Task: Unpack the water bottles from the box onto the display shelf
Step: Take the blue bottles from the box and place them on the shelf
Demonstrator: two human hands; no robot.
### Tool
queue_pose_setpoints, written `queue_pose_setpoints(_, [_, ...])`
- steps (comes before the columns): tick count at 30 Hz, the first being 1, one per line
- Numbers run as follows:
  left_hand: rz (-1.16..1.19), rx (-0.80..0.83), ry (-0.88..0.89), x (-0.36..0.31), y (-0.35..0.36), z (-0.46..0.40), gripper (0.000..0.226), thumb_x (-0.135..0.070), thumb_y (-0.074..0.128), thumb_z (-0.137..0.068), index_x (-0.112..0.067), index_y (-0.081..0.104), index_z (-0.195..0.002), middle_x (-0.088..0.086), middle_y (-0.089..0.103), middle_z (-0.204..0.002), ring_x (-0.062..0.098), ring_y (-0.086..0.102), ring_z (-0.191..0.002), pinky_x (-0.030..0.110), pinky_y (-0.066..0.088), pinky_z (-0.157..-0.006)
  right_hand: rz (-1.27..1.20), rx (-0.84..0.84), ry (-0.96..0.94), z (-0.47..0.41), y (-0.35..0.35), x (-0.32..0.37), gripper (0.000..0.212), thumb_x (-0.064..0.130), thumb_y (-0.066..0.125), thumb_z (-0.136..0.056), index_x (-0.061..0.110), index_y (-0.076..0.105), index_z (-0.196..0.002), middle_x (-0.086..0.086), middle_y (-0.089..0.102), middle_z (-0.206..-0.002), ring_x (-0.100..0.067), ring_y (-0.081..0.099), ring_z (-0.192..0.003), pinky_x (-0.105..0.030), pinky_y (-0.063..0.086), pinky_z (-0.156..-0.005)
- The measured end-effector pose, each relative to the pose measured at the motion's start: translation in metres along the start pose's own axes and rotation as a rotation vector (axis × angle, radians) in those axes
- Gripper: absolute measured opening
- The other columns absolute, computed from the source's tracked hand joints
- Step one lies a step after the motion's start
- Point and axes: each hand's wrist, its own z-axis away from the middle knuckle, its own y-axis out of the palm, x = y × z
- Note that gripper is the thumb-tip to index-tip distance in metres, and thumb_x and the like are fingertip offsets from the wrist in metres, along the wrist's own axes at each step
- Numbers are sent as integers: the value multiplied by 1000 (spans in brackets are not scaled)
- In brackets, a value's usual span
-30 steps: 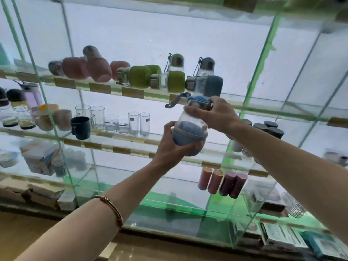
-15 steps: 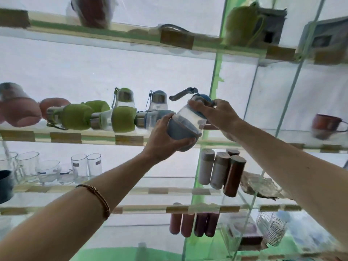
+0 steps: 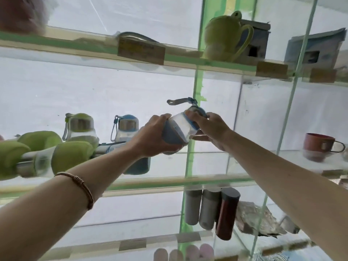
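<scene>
Currently: Blue Water Bottle Held at the Display Shelf

Both hands clamp one blue water bottle (image 3: 178, 129), tilted, its cap up and to the right, with its carry strap (image 3: 178, 101) sticking out to the left. The left hand (image 3: 156, 137) grips the blue-sleeved base; the right hand (image 3: 210, 129) grips the cap end. The bottle is in the air above the glass display shelf (image 3: 207, 180), just right of a blue bottle (image 3: 126, 129) standing upright. Green bottles (image 3: 56, 151) stand and lie further left on the same shelf. A red mug (image 3: 320, 147) sits well apart to the right. A green teapot (image 3: 226, 34) occupies the shelf above.
</scene>
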Motion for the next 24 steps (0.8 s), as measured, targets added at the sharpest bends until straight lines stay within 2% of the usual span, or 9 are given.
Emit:
queue_pose_setpoints(2, [-48, 45, -15, 9, 1, -11, 94, -48, 82, -63, -22, 33, -140, 4, 44, -126, 15, 44, -102, 28, 42, -83, 18, 39, 7, -17, 0, -11, 39, 45, 67, -83, 10, 63, -99, -13, 68, -105, -23, 71, -88, -36, 59, -80])
queue_pose_setpoints(4, [-117, 100, -49, 16, 4, -19, 93, -46, 81, -64, -25, 31, -139, 3, 42, -126, 19, 47, -106, 33, 45, -87, 42, 95, 11, -32, 3, -18, 31, 44, 68, -84, 14, 64, -90, -11, 68, -101, -21, 70, -86, -33, 58, -82])
queue_pose_setpoints(6, [-205, 143, -98, 21, 6, -27, 93, -45, 79, -65, -28, 27, -141, 3, 38, -130, 24, 50, -111, 37, 46, -90, 38, 141, 17, -45, 8, -26, 30, 43, 68, -84, 13, 65, -90, -8, 67, -96, -19, 68, -81, -30, 58, -82])
queue_pose_setpoints(10, [-392, 237, -194, 23, 6, -40, 95, -40, 78, -68, -29, 22, -144, 2, 32, -136, 28, 52, -113, 34, 45, -85, 13, 199, 42, -69, 19, -46, 23, 34, 67, -87, 11, 64, -86, -8, 64, -91, -17, 64, -81, -28, 57, -83])
queue_pose_setpoints(16, [-539, 427, -272, 29, 12, -58, 86, -40, 78, -69, -22, 30, -138, 8, 38, -126, 29, 51, -112, 40, 47, -88, -15, 271, 108, -91, 36, -66, 18, 30, 62, -92, 13, 60, -88, -2, 62, -92, -15, 61, -91, -28, 54, -86])
queue_pose_setpoints(19, [-557, 493, -296, 33, 16, -63, 84, -42, 80, -66, -23, 35, -133, 6, 41, -120, 28, 53, -107, 42, 48, -88, -7, 256, 125, -92, 40, -72, 24, 31, 62, -92, 8, 58, -98, -4, 61, -94, -15, 60, -91, -28, 54, -84])
queue_pose_setpoints(23, [-577, 564, -310, 34, 20, -65, 82, -51, 81, -62, -27, 40, -129, 0, 45, -115, 24, 54, -106, 38, 48, -84, 158, 218, 123, -91, 40, -82, 22, 35, 62, -90, 14, 57, -88, -4, 61, -96, -17, 59, -88, -34, 54, -85])
queue_pose_setpoints(24, [-583, 577, -308, 34, 22, -66, 82, -53, 81, -62, -27, 41, -129, 0, 46, -116, 23, 53, -107, 37, 47, -84, 191, 215, 138, -90, 41, -84, 24, 37, 62, -90, 14, 57, -91, -6, 63, -100, -17, 59, -88, -34, 54, -84])
